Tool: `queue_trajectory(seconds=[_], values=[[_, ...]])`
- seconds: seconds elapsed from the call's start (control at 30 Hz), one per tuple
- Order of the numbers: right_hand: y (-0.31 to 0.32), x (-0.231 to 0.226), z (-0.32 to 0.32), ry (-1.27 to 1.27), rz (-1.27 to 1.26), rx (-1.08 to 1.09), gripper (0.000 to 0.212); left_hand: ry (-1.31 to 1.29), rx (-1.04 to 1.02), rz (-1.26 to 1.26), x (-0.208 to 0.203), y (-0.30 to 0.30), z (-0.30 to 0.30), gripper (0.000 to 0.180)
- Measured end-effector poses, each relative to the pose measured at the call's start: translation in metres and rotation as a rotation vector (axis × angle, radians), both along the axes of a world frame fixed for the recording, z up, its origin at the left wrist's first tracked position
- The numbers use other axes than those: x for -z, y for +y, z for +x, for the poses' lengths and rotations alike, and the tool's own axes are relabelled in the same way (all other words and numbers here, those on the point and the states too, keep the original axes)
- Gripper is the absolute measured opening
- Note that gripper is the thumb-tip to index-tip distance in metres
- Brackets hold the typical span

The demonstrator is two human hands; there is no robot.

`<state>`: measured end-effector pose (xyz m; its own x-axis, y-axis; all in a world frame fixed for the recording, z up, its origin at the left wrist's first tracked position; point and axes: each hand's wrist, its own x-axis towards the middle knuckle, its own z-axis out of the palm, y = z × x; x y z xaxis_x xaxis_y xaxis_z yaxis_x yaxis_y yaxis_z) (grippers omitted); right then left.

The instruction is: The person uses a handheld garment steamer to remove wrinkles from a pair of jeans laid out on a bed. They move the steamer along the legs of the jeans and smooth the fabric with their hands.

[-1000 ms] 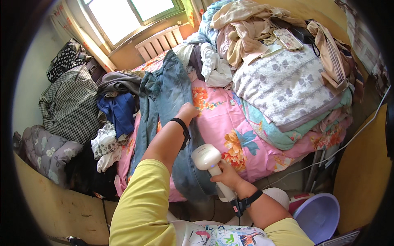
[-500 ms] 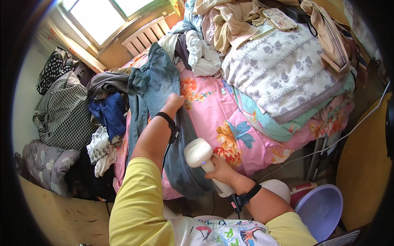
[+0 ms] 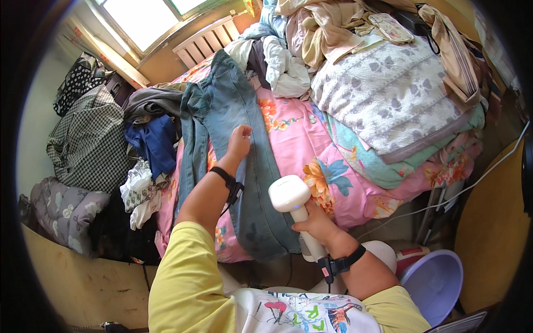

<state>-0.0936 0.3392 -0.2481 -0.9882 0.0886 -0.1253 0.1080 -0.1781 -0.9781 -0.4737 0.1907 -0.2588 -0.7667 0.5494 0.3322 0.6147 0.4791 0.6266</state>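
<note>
A pair of blue-grey jeans [image 3: 252, 183] lies lengthwise on the bed, its legs toward me, with dark damp-looking patches near the lower end. My left hand [image 3: 240, 143] is over the middle of one leg, fingers curled; whether cloth is pinched in them is hidden. Wrapped round the handle of a white handheld garment steamer [image 3: 289, 193], my right hand [image 3: 322, 223] keeps it beside the lower part of that leg. The steamer's rounded head is raised, with a small blue light on its neck.
The bed has a pink flowered sheet [image 3: 288, 139]. A paw-print blanket [image 3: 383, 94] is piled at right, with a phone [image 3: 392, 28] on top. Clothes, including a blue garment [image 3: 152, 145], heap at left. A white cord [image 3: 472, 180] and a purple basin [image 3: 436, 283] are at right.
The steamer has moved right, from above the jeans leg to beside its edge. My left hand has come slightly lower, and the jeans leg now lies flatter and straighter.
</note>
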Motion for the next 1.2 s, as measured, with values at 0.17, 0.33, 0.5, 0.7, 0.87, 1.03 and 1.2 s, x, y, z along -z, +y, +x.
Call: queue_trajectory(seconds=[0.17,0.33,0.5,0.7,0.87,1.03,1.2], values=[[0.015,-0.015,0.004,-0.072,-0.070,0.057,0.052,0.324,0.098,-0.480,-0.024,-0.007,0.105,0.063],[0.015,-0.020,0.002,0.025,-0.232,0.164,0.033,0.154,0.103,-0.700,-0.020,-0.004,0.147,0.081],[0.017,-0.026,-0.002,0.076,-0.438,0.360,0.036,0.137,0.011,-0.818,-0.021,0.014,0.148,0.087],[0.020,-0.034,-0.014,0.001,-0.461,0.275,0.033,0.162,-0.078,-0.810,-0.013,0.016,0.164,0.082],[0.011,-0.029,-0.031,0.079,-0.354,0.378,0.035,0.148,-0.047,-0.752,-0.006,0.006,0.194,0.077],[-0.002,-0.045,-0.033,0.170,-0.307,0.356,0.034,0.241,0.095,-0.729,-0.017,-0.016,0.244,0.075],[-0.013,-0.052,-0.027,0.127,-0.334,0.280,0.032,0.311,0.143,-0.688,-0.015,-0.029,0.260,0.087]])
